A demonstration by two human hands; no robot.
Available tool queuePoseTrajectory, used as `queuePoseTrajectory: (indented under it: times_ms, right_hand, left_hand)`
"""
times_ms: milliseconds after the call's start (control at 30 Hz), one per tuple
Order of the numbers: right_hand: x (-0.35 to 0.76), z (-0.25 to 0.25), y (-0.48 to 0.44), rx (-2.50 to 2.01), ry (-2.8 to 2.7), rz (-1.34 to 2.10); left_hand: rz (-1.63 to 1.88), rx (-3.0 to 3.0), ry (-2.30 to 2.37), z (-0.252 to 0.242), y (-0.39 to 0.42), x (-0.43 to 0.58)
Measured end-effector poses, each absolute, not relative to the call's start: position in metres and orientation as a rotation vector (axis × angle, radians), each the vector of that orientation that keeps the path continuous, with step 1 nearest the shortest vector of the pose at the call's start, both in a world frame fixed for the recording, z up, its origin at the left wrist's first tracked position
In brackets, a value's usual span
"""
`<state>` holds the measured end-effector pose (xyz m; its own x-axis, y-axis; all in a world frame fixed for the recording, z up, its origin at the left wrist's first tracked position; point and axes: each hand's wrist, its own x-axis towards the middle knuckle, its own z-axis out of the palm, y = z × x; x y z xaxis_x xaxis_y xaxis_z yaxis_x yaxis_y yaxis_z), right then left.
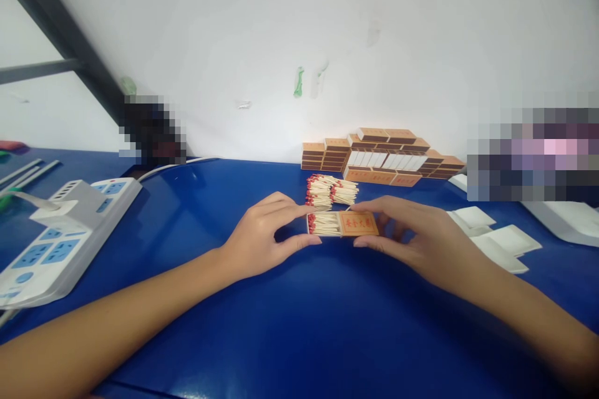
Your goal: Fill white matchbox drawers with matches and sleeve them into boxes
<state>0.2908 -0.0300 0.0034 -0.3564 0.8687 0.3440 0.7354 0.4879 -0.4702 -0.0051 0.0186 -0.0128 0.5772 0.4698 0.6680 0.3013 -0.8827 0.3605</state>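
A white matchbox tray full of red-tipped matches sticks out halfway from an orange matchbox sleeve with red lettering. My left hand pinches the tray's outer end between thumb and fingers. Around the sleeve, the thumb and fingers of my right hand are closed on its long sides. Just behind the box lies a pile of loose matches, red heads mostly to the left.
Stacked matchboxes stand against the wall behind the pile. White trays lie to the right on the blue table. A white power strip with a plugged-in adapter sits at left, its cable running back.
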Motion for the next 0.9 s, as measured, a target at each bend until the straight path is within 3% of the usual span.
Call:
queuePoseTrajectory:
  times_ms: [900]
  right_hand:
    - [0.237, 0.003, -0.066, -0.997, -2.15, 0.577]
  left_hand:
    - [1.096, 2.294, 0.485, -0.009, 0.001, -0.001]
